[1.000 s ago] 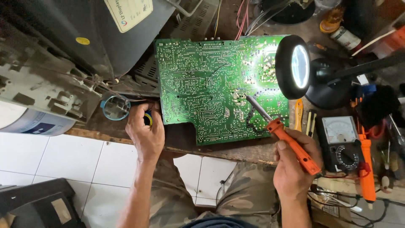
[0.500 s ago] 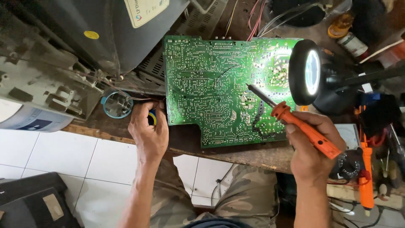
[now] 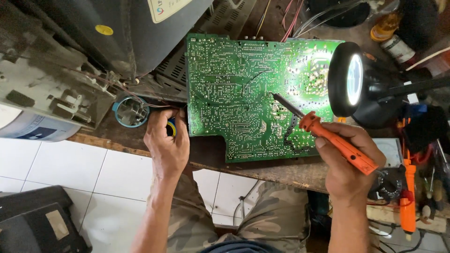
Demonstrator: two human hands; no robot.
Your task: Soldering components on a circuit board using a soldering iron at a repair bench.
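A large green circuit board [image 3: 239, 89] lies solder side up on the wooden bench [image 3: 276, 169]. My right hand [image 3: 349, 161] grips an orange-handled soldering iron [image 3: 337, 143]; its metal tip rests over the middle of the board. My left hand [image 3: 165, 143] sits at the board's left edge, fingers curled over a small blue and yellow object [image 3: 172, 127] that is mostly hidden. A lit round magnifier lamp [image 3: 348, 78] hangs over the board's right end.
A grey television chassis [image 3: 70, 61] fills the upper left, with a small blue round part [image 3: 131, 111] on wires. A multimeter [image 3: 391, 175] and another orange tool [image 3: 408, 201] lie at right. White floor tiles and a dark case [image 3: 37, 220] are below.
My right hand has carried the soldering iron up and left, so its tip now sits nearer the board's middle. My left hand has stayed at the board's left edge.
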